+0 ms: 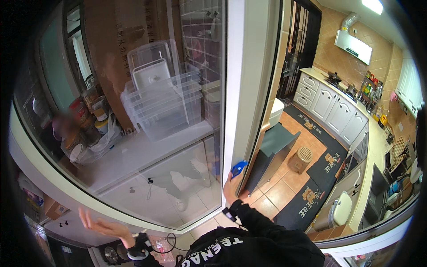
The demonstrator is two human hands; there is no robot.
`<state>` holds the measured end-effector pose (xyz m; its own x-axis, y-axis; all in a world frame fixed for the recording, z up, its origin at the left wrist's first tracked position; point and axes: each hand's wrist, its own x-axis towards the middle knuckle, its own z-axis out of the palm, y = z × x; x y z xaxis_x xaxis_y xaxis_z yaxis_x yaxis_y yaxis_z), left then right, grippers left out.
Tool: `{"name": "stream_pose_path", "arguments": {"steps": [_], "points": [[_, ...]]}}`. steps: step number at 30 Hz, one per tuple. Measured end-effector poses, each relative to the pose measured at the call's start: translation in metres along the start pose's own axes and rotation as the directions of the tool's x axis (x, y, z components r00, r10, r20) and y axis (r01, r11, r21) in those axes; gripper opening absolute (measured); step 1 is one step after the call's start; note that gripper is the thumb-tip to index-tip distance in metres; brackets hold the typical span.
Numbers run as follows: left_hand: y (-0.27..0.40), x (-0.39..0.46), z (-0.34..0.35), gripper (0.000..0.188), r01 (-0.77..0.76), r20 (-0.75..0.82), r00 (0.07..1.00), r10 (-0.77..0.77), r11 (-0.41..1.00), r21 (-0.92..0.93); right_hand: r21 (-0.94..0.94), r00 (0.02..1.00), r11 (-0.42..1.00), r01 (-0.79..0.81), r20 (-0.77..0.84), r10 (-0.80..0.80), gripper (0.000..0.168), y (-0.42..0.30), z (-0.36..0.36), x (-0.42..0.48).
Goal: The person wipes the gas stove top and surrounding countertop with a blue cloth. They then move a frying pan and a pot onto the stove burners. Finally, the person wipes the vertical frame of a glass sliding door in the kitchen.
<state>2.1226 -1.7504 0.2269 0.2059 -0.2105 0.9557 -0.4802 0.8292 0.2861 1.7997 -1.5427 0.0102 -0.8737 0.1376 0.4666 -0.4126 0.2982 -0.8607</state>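
A large glass door panel (140, 167) in a white frame (233, 100) fills the left and middle of the head view. At the frame's right edge is my right hand (231, 188), its fingers wrapped around it. Its thumb touches a small blue plastic piece (239, 168); whether that piece is fixed to the frame I cannot tell. My left hand (103, 227) is raised at the lower left with fingers apart, holding nothing. Through the glass appear stacked clear plastic boxes (163, 103), a tall cardboard sheet (110, 66) and jars in a plastic bag (100, 143).
Beyond the frame on the right lies a kitchen with a dark grey cabinet (270, 150), a brown plastic stool (300, 160), dark floor mats (305, 197) and a lidded bin (342, 208). A counter (377, 143) runs along the far right. Below left sits a small cardboard box (55, 208).
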Motion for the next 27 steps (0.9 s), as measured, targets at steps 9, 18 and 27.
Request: {"name": "stream_pose_path", "arguments": {"steps": [9, 18, 27], "points": [[0.178, -0.076, 0.080, 0.019, -0.239, 0.357, 0.824, 0.440, 0.841, -0.485, 0.181, 0.765, 0.745, 0.642, -0.102, -0.636, 0.058, -0.178, -0.043, 0.158], [0.296, -0.071, 0.147, 0.036, -0.323, 0.370, 0.736, 0.567, 0.774, -0.545, 0.272, 0.976, 0.955, 0.121, 0.141, -0.164, 0.050, 0.003, -0.038, 0.093], [0.366, -0.085, 0.224, 0.054, -0.396, 0.349, 0.784, 0.514, 0.846, -0.358, 0.524, 0.929, 0.812, 0.259, 0.095, -0.358, 0.021, -0.080, -0.087, 0.214]]}}
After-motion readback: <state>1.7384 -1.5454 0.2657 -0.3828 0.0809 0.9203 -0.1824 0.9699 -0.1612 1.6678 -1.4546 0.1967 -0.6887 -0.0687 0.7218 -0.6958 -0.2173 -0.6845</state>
